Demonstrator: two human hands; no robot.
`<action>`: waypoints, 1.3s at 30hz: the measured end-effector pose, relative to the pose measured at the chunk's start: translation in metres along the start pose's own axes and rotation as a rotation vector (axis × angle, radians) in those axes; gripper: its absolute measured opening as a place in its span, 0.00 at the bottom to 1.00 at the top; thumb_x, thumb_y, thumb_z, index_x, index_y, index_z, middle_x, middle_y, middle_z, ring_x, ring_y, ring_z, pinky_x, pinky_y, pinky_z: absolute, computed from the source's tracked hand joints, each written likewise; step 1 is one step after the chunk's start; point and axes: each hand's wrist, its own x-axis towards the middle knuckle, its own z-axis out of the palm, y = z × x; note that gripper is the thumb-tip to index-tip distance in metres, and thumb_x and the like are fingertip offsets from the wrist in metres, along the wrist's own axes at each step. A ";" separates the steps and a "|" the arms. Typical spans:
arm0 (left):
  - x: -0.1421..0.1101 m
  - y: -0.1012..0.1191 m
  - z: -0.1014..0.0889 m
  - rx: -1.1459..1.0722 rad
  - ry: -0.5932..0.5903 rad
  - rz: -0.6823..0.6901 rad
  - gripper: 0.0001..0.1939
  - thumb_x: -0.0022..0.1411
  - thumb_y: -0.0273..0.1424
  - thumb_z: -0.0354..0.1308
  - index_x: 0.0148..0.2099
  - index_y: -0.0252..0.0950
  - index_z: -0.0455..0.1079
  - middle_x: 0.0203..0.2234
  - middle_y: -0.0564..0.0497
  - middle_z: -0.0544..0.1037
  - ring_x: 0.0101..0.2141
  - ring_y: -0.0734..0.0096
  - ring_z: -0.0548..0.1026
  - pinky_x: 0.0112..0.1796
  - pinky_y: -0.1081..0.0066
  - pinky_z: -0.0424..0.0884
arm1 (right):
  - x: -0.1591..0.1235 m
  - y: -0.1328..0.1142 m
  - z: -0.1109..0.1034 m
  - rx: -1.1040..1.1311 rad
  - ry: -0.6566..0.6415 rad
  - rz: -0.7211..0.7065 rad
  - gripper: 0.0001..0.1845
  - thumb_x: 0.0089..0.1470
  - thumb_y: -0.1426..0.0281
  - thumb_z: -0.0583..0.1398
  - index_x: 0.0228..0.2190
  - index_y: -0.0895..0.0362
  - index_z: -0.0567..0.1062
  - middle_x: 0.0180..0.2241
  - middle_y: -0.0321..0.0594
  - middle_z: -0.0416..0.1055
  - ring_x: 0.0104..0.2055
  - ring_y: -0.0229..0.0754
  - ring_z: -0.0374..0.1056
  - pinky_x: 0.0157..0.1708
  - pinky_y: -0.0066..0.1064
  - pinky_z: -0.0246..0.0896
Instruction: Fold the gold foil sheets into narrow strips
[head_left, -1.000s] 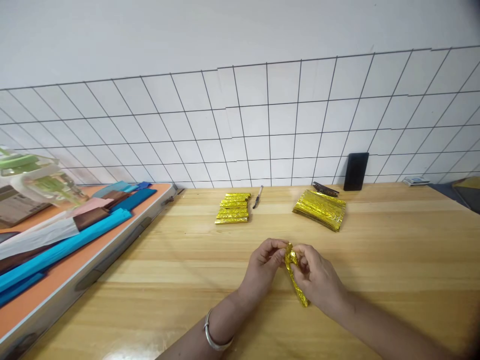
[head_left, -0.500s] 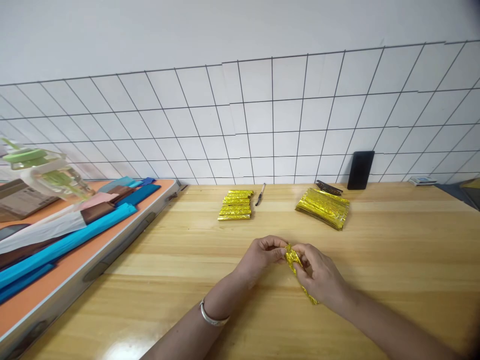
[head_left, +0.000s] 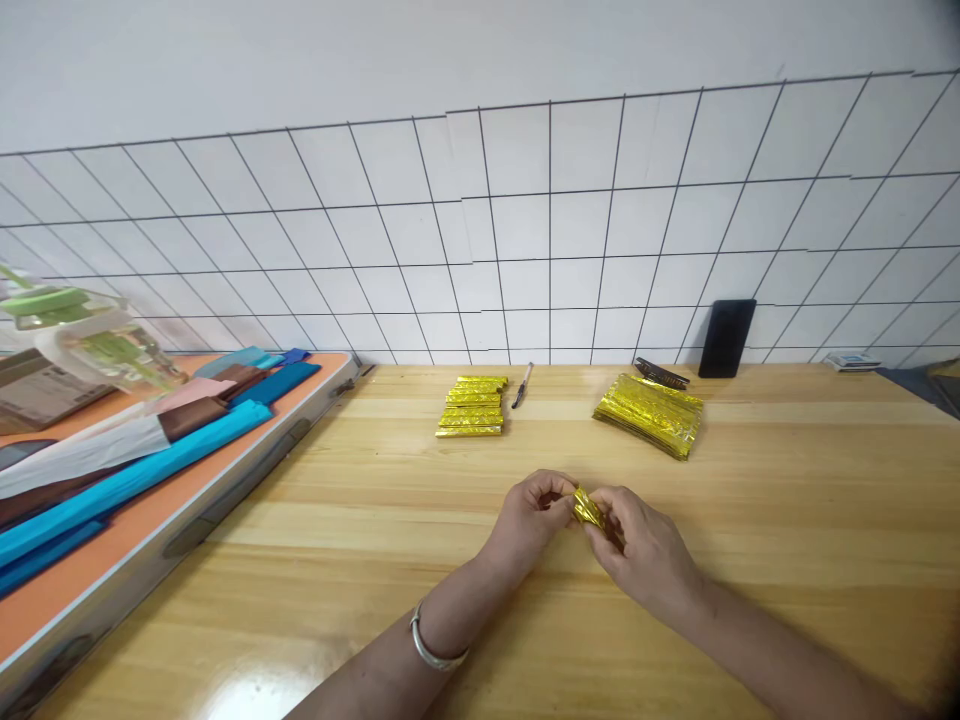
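Note:
Between my two hands is a shiny gold foil sheet (head_left: 588,507), bunched or folded to a short piece. My left hand (head_left: 531,512) pinches its left end between thumb and fingers. On the other side my right hand (head_left: 639,540) grips it, and the fingers hide part of the foil. Beyond my hands, to the left, lies a row of narrow gold foil strips (head_left: 472,407). A flat stack of gold foil sheets (head_left: 651,415) rests at the back right.
A pen (head_left: 523,386) lies beside the strips. Behind the stack are a dark clip-like object (head_left: 661,373) and a black phone-like slab (head_left: 727,338) leaning on the tiled wall. At left, an orange-topped surface (head_left: 247,440) holds coloured paper rolls (head_left: 150,480), a box and a bottle (head_left: 97,335).
The foil's long tail, which hung below my right hand, no longer shows; the piece looks shorter and more folded. Both hands stay in nearly the same place.

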 end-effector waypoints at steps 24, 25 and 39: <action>-0.001 -0.002 -0.001 -0.235 -0.027 -0.029 0.15 0.45 0.37 0.67 0.29 0.31 0.71 0.34 0.47 0.74 0.29 0.73 0.70 0.32 0.72 0.66 | -0.004 0.015 0.005 -0.117 0.153 -0.126 0.06 0.56 0.75 0.52 0.33 0.55 0.68 0.25 0.34 0.71 0.26 0.35 0.67 0.30 0.27 0.56; 0.000 -0.002 -0.002 -0.232 -0.032 -0.018 0.15 0.45 0.37 0.67 0.29 0.31 0.72 0.34 0.47 0.74 0.30 0.73 0.70 0.33 0.72 0.66 | -0.005 0.016 0.006 -0.109 0.167 -0.134 0.05 0.55 0.75 0.52 0.33 0.55 0.68 0.25 0.34 0.71 0.26 0.35 0.67 0.29 0.27 0.56; 0.003 -0.006 -0.005 -0.104 -0.053 0.071 0.12 0.48 0.36 0.65 0.29 0.31 0.70 0.33 0.48 0.72 0.34 0.71 0.69 0.38 0.71 0.64 | -0.003 0.015 0.006 -0.048 0.163 -0.120 0.04 0.55 0.74 0.54 0.32 0.55 0.68 0.24 0.33 0.70 0.25 0.34 0.65 0.28 0.26 0.55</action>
